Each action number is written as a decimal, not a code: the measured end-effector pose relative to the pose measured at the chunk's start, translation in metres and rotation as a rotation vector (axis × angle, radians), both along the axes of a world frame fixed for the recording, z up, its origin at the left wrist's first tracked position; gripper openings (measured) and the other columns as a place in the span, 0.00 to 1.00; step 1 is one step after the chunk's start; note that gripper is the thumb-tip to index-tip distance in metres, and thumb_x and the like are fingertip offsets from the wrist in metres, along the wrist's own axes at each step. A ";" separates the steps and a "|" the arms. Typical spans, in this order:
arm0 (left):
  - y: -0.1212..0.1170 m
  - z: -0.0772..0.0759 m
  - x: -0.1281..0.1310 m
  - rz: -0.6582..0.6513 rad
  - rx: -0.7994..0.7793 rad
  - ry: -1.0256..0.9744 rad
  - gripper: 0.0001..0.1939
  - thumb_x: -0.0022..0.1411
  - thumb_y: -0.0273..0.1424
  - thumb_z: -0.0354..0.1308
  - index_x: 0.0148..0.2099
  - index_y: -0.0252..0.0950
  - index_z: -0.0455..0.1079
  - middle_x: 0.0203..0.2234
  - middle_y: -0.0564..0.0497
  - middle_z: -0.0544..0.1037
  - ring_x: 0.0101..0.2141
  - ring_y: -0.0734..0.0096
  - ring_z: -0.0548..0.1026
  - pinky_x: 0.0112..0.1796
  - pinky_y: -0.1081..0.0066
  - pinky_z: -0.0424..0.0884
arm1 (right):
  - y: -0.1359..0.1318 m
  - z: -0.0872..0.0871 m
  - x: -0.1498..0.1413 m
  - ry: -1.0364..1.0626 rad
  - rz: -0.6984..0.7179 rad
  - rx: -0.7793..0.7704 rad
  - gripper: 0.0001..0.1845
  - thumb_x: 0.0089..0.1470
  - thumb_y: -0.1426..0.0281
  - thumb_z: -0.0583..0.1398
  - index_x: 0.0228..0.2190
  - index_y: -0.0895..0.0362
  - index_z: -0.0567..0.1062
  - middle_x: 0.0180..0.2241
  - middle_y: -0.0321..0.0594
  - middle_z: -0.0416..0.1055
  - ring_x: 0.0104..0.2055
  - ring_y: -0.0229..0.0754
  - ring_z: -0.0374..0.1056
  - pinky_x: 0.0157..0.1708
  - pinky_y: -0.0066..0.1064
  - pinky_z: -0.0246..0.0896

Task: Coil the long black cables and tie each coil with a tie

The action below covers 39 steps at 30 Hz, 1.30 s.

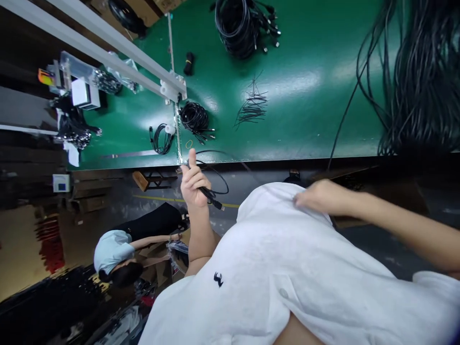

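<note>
My left hand (196, 183) is closed around a black cable (212, 193), its thumb and index finger sticking out, just off the bench's front edge. Loose loops of that cable hang beside the fingers, and a plug with a metal end (218, 205) dangles below the palm. In front of my white shirt, my right hand (318, 197) is blurred by motion, with its fingers pinched together. A faint, smeared stretch of the cable runs towards it from the left hand. Near the left hand on the bench lie a yellowish rubber band (189, 144) and a coiled bundle of black cables (194, 117).
The green bench (302, 115) carries black ties (253, 106), a large cable coil (237, 28), and a heap of long cables (424, 86) at right. White metal posts (118, 48) rise at left. A co-worker (115, 251) bends over boxes at lower left.
</note>
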<state>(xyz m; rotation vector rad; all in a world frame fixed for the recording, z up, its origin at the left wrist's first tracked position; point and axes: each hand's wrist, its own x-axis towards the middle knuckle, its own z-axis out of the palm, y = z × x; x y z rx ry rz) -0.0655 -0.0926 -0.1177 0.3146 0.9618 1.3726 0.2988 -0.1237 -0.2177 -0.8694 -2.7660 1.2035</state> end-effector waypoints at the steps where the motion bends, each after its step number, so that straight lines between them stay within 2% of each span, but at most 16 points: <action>1: -0.001 -0.005 0.003 -0.071 -0.070 0.039 0.19 0.71 0.38 0.49 0.59 0.37 0.67 0.18 0.60 0.67 0.16 0.89 0.66 0.19 0.90 0.60 | -0.012 0.016 -0.011 0.066 0.076 -0.023 0.15 0.64 0.66 0.51 0.35 0.55 0.77 0.28 0.38 0.75 0.26 0.37 0.66 0.27 0.30 0.48; 3: -0.005 -0.020 0.018 -0.303 -0.175 0.136 0.17 0.68 0.38 0.54 0.53 0.34 0.72 0.23 0.55 0.74 0.24 0.83 0.74 0.26 0.86 0.68 | -0.015 0.041 -0.028 0.174 0.118 -0.036 0.17 0.65 0.66 0.49 0.37 0.56 0.76 0.29 0.39 0.75 0.27 0.38 0.67 0.27 0.30 0.49; 6: -0.014 -0.042 0.052 -0.731 -0.169 0.199 0.20 0.59 0.42 0.64 0.45 0.30 0.75 0.29 0.46 0.80 0.33 0.69 0.79 0.36 0.74 0.73 | 0.017 0.062 -0.041 0.273 0.001 -0.048 0.20 0.66 0.61 0.47 0.38 0.56 0.76 0.33 0.40 0.76 0.31 0.38 0.68 0.30 0.29 0.52; 9: -0.023 -0.050 0.082 -1.058 -0.117 0.050 0.23 0.56 0.47 0.64 0.41 0.29 0.75 0.21 0.47 0.77 0.23 0.71 0.75 0.30 0.71 0.73 | 0.051 0.069 -0.045 0.311 -0.068 -0.102 0.20 0.65 0.59 0.49 0.33 0.56 0.76 0.32 0.38 0.75 0.33 0.37 0.68 0.33 0.28 0.54; 12: -0.028 -0.048 0.092 -1.186 -0.145 -0.142 0.23 0.57 0.48 0.63 0.39 0.30 0.75 0.11 0.57 0.63 0.11 0.82 0.57 0.17 0.77 0.61 | 0.064 0.063 -0.037 0.311 -0.099 -0.198 0.21 0.63 0.57 0.51 0.30 0.57 0.76 0.31 0.38 0.74 0.32 0.37 0.67 0.34 0.28 0.55; 15: -0.026 -0.041 0.076 -1.168 -0.118 -0.234 0.21 0.56 0.46 0.65 0.38 0.31 0.77 0.07 0.63 0.53 0.09 0.84 0.48 0.12 0.80 0.51 | 0.068 0.034 -0.002 0.300 -0.237 -0.306 0.23 0.61 0.55 0.51 0.30 0.57 0.76 0.32 0.38 0.75 0.35 0.38 0.68 0.38 0.29 0.58; 19: -0.009 -0.026 0.032 -0.657 -0.016 -0.202 0.14 0.61 0.41 0.61 0.42 0.37 0.77 0.06 0.66 0.46 0.06 0.85 0.42 0.10 0.82 0.46 | 0.057 -0.016 0.054 0.066 -0.707 -0.128 0.23 0.60 0.57 0.48 0.27 0.56 0.76 0.34 0.42 0.77 0.39 0.43 0.70 0.40 0.33 0.59; 20: -0.004 -0.023 0.024 -0.504 -0.026 -0.160 0.13 0.64 0.40 0.59 0.45 0.38 0.76 0.07 0.66 0.49 0.06 0.86 0.44 0.10 0.83 0.46 | 0.049 -0.021 0.058 -0.006 -0.730 -0.075 0.23 0.60 0.58 0.48 0.27 0.56 0.76 0.35 0.43 0.77 0.39 0.44 0.70 0.39 0.33 0.59; 22: 0.004 -0.021 0.019 -0.330 -0.094 -0.049 0.13 0.66 0.38 0.58 0.48 0.37 0.74 0.11 0.64 0.60 0.08 0.88 0.55 0.12 0.85 0.51 | 0.030 -0.017 0.049 -0.085 -0.557 -0.030 0.22 0.62 0.60 0.48 0.28 0.55 0.77 0.34 0.43 0.78 0.37 0.44 0.70 0.34 0.32 0.57; 24: 0.008 -0.028 0.029 -0.355 -0.142 0.081 0.14 0.62 0.37 0.62 0.46 0.34 0.74 0.19 0.57 0.73 0.17 0.85 0.70 0.18 0.85 0.62 | 0.012 0.005 0.022 -0.019 -0.273 -0.006 0.22 0.64 0.60 0.48 0.31 0.54 0.77 0.32 0.41 0.77 0.33 0.42 0.70 0.30 0.31 0.54; 26: 0.005 -0.040 0.048 -0.510 -0.142 0.199 0.18 0.57 0.39 0.66 0.44 0.31 0.74 0.29 0.48 0.80 0.29 0.74 0.79 0.29 0.79 0.73 | 0.005 0.033 -0.009 0.107 -0.072 0.040 0.23 0.66 0.59 0.47 0.32 0.55 0.77 0.30 0.41 0.76 0.30 0.39 0.68 0.28 0.29 0.51; 28: -0.003 -0.051 0.070 -0.698 -0.100 0.261 0.21 0.56 0.42 0.66 0.44 0.30 0.74 0.35 0.42 0.81 0.36 0.66 0.80 0.39 0.70 0.75 | 0.012 0.056 -0.035 0.186 -0.016 0.095 0.24 0.67 0.59 0.46 0.32 0.57 0.76 0.29 0.41 0.75 0.29 0.38 0.67 0.27 0.28 0.49; 31: -0.021 -0.058 0.093 -0.999 -0.045 0.202 0.21 0.58 0.44 0.64 0.42 0.29 0.75 0.29 0.43 0.80 0.30 0.68 0.79 0.37 0.69 0.74 | 0.035 0.070 -0.050 0.212 -0.056 0.084 0.23 0.66 0.60 0.47 0.30 0.57 0.75 0.29 0.40 0.75 0.29 0.37 0.66 0.27 0.27 0.47; 35: -0.033 -0.051 0.092 -1.201 -0.098 -0.076 0.23 0.56 0.48 0.64 0.38 0.30 0.76 0.10 0.58 0.64 0.11 0.80 0.60 0.18 0.76 0.64 | 0.053 0.055 -0.032 0.288 -0.057 -0.175 0.22 0.63 0.57 0.51 0.28 0.57 0.74 0.29 0.37 0.73 0.30 0.36 0.66 0.30 0.26 0.52; 37: -0.033 -0.045 0.076 -1.128 -0.079 -0.169 0.20 0.55 0.47 0.65 0.36 0.32 0.77 0.05 0.63 0.52 0.07 0.83 0.51 0.12 0.78 0.56 | 0.058 0.035 -0.008 0.306 -0.191 -0.290 0.22 0.61 0.55 0.52 0.27 0.57 0.74 0.28 0.36 0.72 0.31 0.37 0.66 0.33 0.27 0.56; 39: -0.029 -0.041 0.054 -0.878 -0.004 -0.184 0.18 0.57 0.47 0.63 0.36 0.36 0.78 0.03 0.66 0.44 0.05 0.84 0.43 0.09 0.80 0.49 | 0.062 0.008 0.020 0.284 -0.450 -0.289 0.22 0.59 0.54 0.53 0.25 0.57 0.72 0.27 0.37 0.71 0.31 0.38 0.66 0.35 0.29 0.58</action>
